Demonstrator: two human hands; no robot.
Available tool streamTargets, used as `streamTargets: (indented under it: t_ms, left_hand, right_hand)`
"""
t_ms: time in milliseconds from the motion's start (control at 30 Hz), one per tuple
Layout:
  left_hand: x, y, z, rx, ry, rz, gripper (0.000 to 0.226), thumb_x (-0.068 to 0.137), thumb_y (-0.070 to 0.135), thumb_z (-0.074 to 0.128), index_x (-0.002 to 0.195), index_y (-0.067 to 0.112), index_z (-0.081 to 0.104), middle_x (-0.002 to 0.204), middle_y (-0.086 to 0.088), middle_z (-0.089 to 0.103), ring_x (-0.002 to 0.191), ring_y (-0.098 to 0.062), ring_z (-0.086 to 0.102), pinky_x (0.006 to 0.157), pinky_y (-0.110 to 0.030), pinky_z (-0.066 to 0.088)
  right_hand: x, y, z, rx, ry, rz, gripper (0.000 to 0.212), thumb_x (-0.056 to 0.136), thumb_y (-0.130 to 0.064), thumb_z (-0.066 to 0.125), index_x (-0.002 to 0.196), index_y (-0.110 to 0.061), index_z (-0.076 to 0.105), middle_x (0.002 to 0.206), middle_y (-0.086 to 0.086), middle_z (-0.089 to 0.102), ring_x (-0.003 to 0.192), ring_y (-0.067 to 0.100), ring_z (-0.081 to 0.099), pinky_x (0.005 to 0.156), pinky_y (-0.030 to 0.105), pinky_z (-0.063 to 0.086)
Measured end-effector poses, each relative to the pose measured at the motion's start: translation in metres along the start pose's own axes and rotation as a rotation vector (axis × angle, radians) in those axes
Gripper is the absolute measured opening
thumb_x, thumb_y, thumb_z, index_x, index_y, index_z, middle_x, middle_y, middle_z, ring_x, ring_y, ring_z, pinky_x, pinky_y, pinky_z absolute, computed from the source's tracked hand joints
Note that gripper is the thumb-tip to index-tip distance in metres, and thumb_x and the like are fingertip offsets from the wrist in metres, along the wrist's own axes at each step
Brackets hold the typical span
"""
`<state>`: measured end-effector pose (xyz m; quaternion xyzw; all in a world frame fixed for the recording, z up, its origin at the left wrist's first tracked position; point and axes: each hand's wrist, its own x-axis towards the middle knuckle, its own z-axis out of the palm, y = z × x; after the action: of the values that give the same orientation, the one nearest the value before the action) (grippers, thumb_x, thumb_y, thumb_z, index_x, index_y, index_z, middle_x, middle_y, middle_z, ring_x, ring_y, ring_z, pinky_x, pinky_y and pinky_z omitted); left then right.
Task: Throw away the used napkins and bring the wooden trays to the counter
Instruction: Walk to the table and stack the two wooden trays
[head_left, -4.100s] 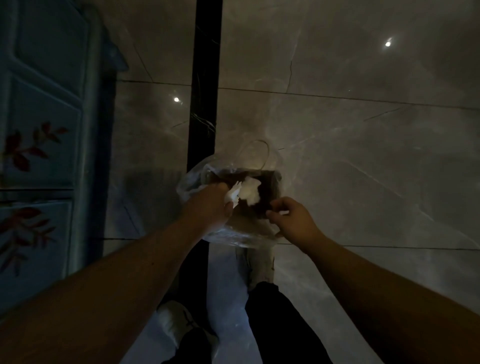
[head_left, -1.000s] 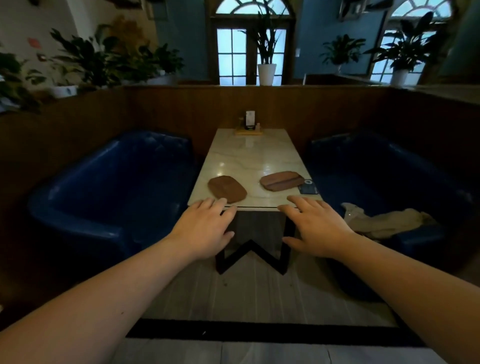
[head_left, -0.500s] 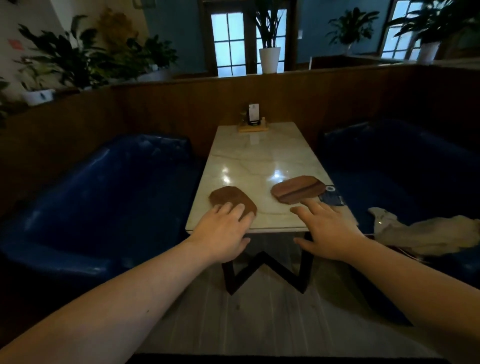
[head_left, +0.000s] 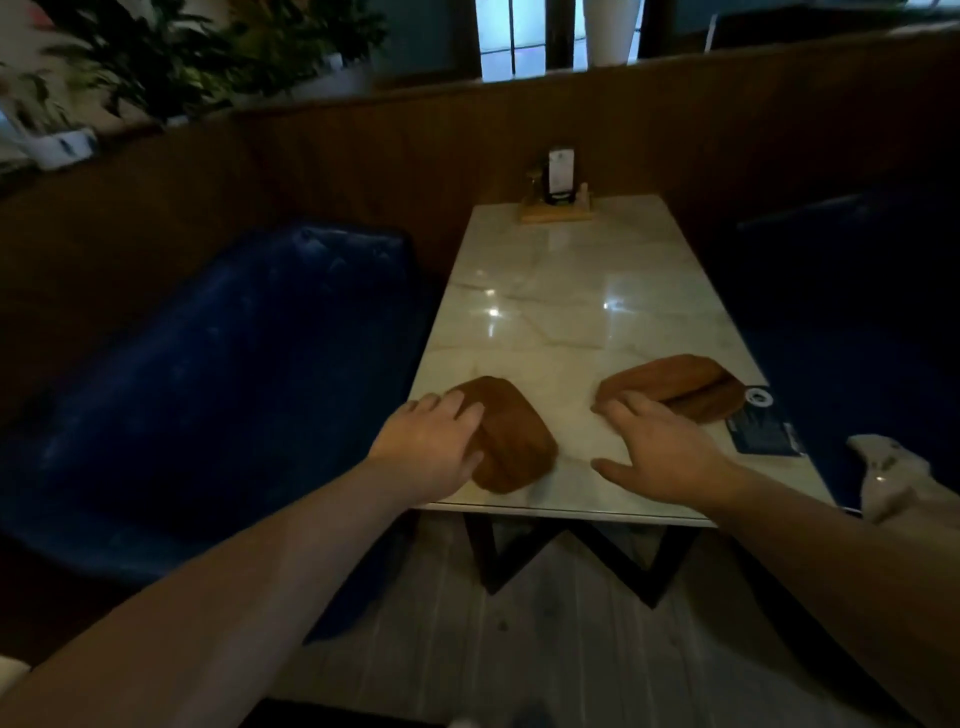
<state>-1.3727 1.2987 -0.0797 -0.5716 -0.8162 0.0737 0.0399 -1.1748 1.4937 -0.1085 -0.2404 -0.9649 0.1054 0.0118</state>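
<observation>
Two flat brown wooden trays lie on the near end of the marble table (head_left: 561, 291). The left tray (head_left: 511, 441) sits by the near left corner, and my left hand (head_left: 434, 447) covers its left edge with fingers spread. The right tray (head_left: 675, 384) lies near the right edge; my right hand (head_left: 657, 452) hovers open just before it, fingertips at its near left end. Neither hand holds anything. No napkins are in view.
A dark card (head_left: 763, 428) lies by the right tray. A wooden stand with a menu card (head_left: 558, 195) sits at the table's far end. Blue sofas (head_left: 218, 374) flank the table. A pale cloth (head_left: 893, 483) rests on the right seat.
I left the plastic bag with the napkin and walked up to the table. Both hands have reached forward over the table edge, the left one onto the left tray.
</observation>
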Motion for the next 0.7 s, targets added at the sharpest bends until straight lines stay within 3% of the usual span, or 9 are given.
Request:
streamTargets:
  t_ms: [133,433,700]
  left_hand:
    - [0.048,-0.032,0.038,-0.069,-0.072,-0.011,0.061,0.091,0.051,0.041,0.143,0.020,0.029,0.146,-0.008,0.039,0.123,-0.029,0.046,0.095,-0.047,0.046]
    - [0.181,-0.122,0.127,-0.277,-0.242,-0.004,0.062,0.090,0.057,0.039,0.143,0.023,0.032,0.132,-0.003,0.048,0.109,-0.023,0.053,0.083,-0.045,0.053]
    - [0.260,-0.169,0.185,-0.439,-0.437,-0.070,0.055,0.092,0.049,0.048,0.136,0.017,0.040,0.126,-0.013,0.053,0.108,-0.028,0.055,0.086,-0.041,0.050]
  right_hand:
    - [0.048,0.012,0.031,0.111,-0.073,0.063,0.069,0.083,-0.057,0.058,0.142,-0.028,0.036,0.143,0.005,0.043,0.126,0.027,0.046,0.098,0.044,0.047]
    - [0.141,0.040,0.091,0.303,-0.233,0.405,0.064,0.084,-0.053,0.063,0.137,-0.022,0.044,0.133,0.008,0.055,0.116,0.025,0.057,0.091,0.036,0.048]
    - [0.181,0.041,0.146,0.565,-0.435,0.759,0.046,0.087,-0.048,0.064,0.120,-0.016,0.057,0.103,0.003,0.067,0.089,0.020,0.062,0.072,0.029,0.045]
